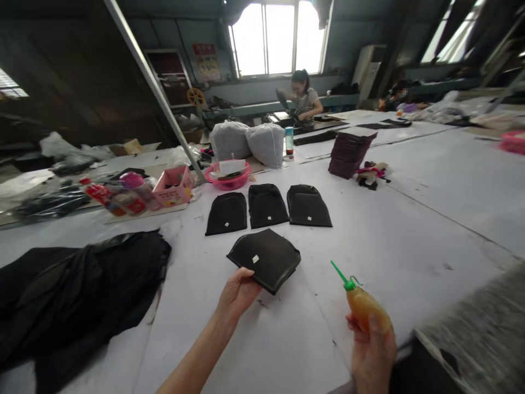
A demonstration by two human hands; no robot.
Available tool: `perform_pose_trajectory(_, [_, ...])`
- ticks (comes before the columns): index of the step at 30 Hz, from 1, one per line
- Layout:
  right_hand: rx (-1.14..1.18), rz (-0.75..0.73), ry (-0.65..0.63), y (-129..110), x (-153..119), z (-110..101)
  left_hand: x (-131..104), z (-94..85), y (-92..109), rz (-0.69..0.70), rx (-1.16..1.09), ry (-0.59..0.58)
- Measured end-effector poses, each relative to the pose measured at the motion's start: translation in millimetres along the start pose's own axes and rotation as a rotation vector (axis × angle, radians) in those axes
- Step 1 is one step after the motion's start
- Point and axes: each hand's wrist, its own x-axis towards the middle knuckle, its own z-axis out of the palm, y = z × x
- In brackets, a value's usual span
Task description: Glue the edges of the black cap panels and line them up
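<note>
My left hand [240, 293] grips the near edge of a black fabric piece [270, 257], thumb on top, and holds it tilted over the white table. A small white tag shows on that piece. My right hand [373, 345] is wrapped round a squeeze bottle [365, 306] of amber liquid, whose green nozzle points up and left. Beyond my left hand, three similar black pieces lie flat in a row: a left one [227, 212], a middle one [267, 205] and a right one [308, 203]. Each bears a small white tag near its lower edge.
Black cloth [90, 290] is heaped at the left. Behind the row stand a pink basket [229, 180], stuffed pale bags [266, 145] and a dark purple stack [348, 156]. A pink box [174, 186] and bottles are further left, near a slanting metal pole [151, 82]. A person [305, 101] works beyond the table.
</note>
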Motion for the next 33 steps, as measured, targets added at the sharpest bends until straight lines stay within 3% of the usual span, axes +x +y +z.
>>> perform_pose_trajectory(5, [-0.018,-0.008,0.000,1.3,3.5,4.3,14.3,-2.5,14.0,0.088,-0.048,0.058])
perform_pose_trajectory(12, [-0.084,-0.023,0.025,5.8,4.0,-0.1,17.3,-15.6,34.1,0.166,-0.049,0.139])
perform_pose_trajectory(18, [-0.090,-0.011,0.048,8.5,-2.1,-3.8,27.1,-2.7,32.6,0.164,0.029,0.141])
perform_pose_trajectory(21, [-0.033,-0.024,0.087,10.1,-4.6,-2.1,42.1,16.1,19.8,0.100,0.040,0.098])
perform_pose_trajectory(26, [0.053,-0.010,0.139,8.0,-7.7,1.9,73.2,60.6,-21.1,-0.014,0.021,-0.010])
perform_pose_trajectory(29, [0.095,-0.001,0.166,7.5,-8.4,2.5,96.4,100.4,-46.3,-0.053,-0.004,-0.104])
perform_pose_trajectory(33, [0.109,-0.011,0.199,12.9,-6.8,-1.6,132.8,170.0,-76.4,-0.070,-0.006,-0.258])
